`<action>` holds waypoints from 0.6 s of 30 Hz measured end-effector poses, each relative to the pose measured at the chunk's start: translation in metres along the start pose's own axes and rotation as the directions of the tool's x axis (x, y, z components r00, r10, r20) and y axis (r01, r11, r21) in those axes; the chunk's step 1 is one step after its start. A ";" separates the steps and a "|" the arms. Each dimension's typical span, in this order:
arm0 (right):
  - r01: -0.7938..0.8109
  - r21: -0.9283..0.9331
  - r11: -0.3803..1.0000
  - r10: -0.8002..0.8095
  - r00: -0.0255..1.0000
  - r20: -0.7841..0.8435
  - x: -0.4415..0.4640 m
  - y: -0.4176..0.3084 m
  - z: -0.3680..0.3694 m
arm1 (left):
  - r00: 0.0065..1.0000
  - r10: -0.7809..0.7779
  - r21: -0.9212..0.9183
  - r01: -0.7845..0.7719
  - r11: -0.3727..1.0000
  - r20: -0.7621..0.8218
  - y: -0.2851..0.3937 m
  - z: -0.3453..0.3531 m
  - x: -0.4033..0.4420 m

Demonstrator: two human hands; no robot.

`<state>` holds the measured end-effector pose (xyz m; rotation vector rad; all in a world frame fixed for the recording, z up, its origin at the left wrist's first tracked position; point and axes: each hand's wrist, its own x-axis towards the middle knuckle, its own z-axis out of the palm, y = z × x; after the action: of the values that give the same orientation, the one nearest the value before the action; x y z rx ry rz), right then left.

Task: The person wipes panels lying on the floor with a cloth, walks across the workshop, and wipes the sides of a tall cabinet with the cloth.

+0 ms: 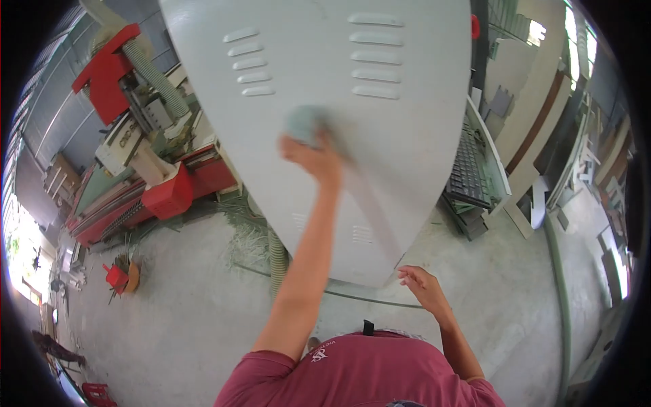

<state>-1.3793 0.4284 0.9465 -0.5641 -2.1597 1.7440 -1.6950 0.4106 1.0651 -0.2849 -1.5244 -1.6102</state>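
1. Concrete workshop floor (183,285), red machine (169,193) leftward.
2. Grey cabinet (319,61), long axis vertical, vented panel (413,122) facing me.
3. My right grip (424,288), loosely curled, empty, near its lower corner (393,275).
4. My left grip (315,159) clutches a blurred cloth (304,125) against the panel; its axis I can't tell.

The left hand (317,161) and the pale-blue wad (305,124) in it are being blurred; above them, the grey cabinet (407,139) is being cut off!
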 end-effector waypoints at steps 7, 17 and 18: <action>-0.104 -0.003 0.995 0.104 0.991 -0.082 -0.014 0.020 -0.061 | 0.798 0.533 -0.234 -0.482 0.845 0.282 0.036 0.016 -0.123; -0.110 -0.098 0.989 0.108 0.994 -0.025 -0.005 0.035 -0.091 | 0.996 -0.017 0.026 0.015 1.000 0.089 0.009 -0.046 -0.009; -0.084 -0.142 0.986 0.084 0.996 -0.004 -0.002 0.028 -0.089 | 0.990 0.120 -0.068 -0.114 0.991 0.080 0.051 -0.038 0.019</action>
<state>-1.3324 0.5083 0.9376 -0.6993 -2.3055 1.6412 -1.6555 0.3757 1.1053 -0.4742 -1.4932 -1.5722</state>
